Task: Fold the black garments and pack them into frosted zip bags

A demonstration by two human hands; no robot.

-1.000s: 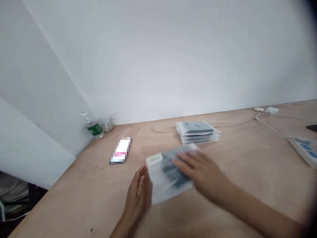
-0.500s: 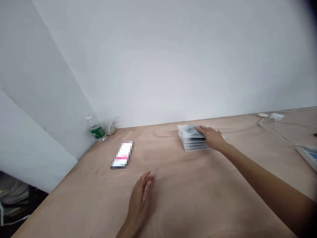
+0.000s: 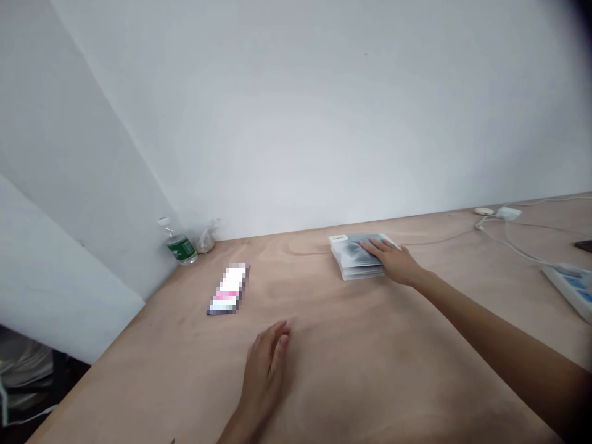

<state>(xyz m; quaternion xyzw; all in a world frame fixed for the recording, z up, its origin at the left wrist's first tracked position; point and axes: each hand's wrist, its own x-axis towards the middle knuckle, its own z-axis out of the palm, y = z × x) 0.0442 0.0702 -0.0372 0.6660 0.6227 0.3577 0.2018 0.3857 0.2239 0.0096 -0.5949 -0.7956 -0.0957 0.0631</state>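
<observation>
A stack of flat, clear plastic packets (image 3: pixel 363 272) lies on the wooden table near the wall. My right hand (image 3: pixel 395 262) reaches to the stack's right side. Its fingers are spread over the grey top packet (image 3: pixel 351 250), which has a white label at one corner. The thumb is hidden at the packet's near edge, and the packet sits askew over the ones below. My left hand (image 3: pixel 268 357) rests on the table closer to me, holding nothing, its fingers loosely curved and the thumb apart. Beyond it lies a phone (image 3: pixel 230 288) with a lit, blurred screen.
At the far left corner a water bottle (image 3: pixel 180 246) with a green label leans beside a small plastic bag (image 3: pixel 206 239). White cables (image 3: pixel 518 250) run along the right, with a power strip (image 3: pixel 571 287) and a dark object (image 3: pixel 583 245) at the edge.
The top packet has shifted towards me and now covers more of the stack's front edge; my right hand moved slightly with it. My left hand is almost still. The view turned slightly right.
</observation>
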